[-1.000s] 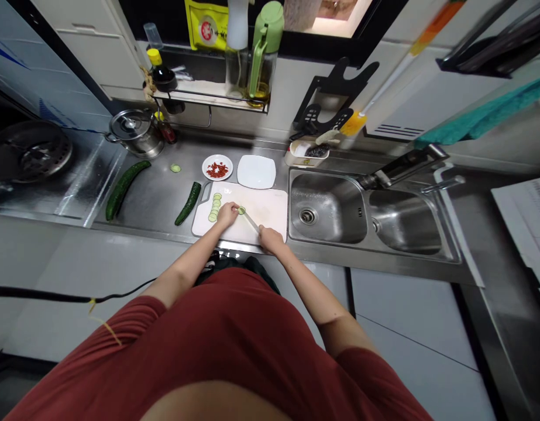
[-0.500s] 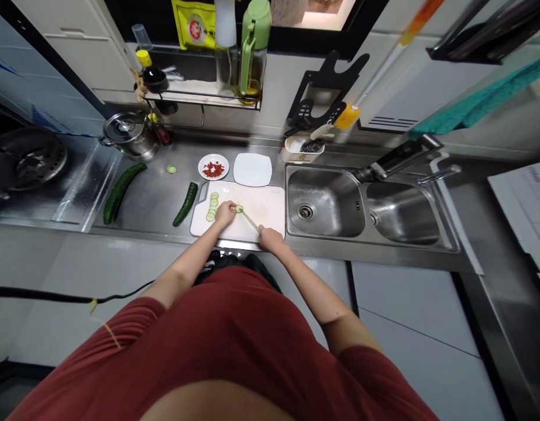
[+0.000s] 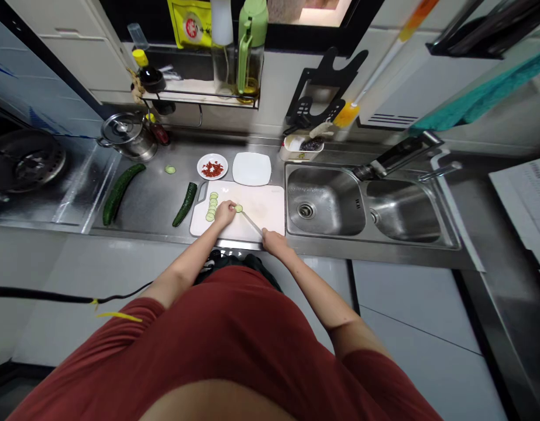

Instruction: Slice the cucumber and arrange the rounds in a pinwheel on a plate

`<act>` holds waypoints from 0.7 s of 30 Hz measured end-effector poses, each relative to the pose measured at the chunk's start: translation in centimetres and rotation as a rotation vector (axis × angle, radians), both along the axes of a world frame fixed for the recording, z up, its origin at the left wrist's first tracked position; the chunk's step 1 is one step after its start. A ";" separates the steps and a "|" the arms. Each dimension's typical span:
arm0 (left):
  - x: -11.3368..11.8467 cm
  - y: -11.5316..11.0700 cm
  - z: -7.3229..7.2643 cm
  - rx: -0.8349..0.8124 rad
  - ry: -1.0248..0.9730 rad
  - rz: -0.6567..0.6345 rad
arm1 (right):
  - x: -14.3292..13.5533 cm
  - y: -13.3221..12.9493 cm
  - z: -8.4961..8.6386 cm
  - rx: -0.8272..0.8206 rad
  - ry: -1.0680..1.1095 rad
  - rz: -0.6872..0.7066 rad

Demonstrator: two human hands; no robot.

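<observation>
On the white cutting board (image 3: 270, 202), my left hand (image 3: 224, 214) pinches a small round cucumber slice (image 3: 238, 209) at its fingertips. My right hand (image 3: 274, 241) grips the handle of a knife (image 3: 252, 223); the blade points up and left, its tip close to that slice. A column of overlapping cucumber slices (image 3: 212, 206) lies on the board left of my left hand. Beyond the board's left edge rests a cut length of cucumber (image 3: 185, 204). Farther left is a longer whole cucumber (image 3: 121, 193).
Behind the board stand a plate of chopped red pieces (image 3: 212, 158) and a white square plate (image 3: 252, 168). A cucumber end (image 3: 170, 169) lies on the steel counter. A lidded pot (image 3: 128, 137) is back left; the double sink (image 3: 324, 202) adjoins the board on the right.
My right hand and the knife have shifted slightly right and down, and the blade tip has drawn back from the slice. My left hand has barely moved.
</observation>
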State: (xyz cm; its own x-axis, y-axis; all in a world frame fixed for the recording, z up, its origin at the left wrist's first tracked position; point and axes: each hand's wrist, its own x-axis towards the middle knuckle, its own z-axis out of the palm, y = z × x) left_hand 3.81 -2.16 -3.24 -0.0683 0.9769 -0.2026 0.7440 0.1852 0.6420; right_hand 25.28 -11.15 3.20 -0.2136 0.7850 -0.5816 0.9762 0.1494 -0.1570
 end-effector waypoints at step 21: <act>1.4 -0.7 1.4 -0.011 0.131 0.000 | -0.5 0.0 -0.6 0.128 0.054 -0.148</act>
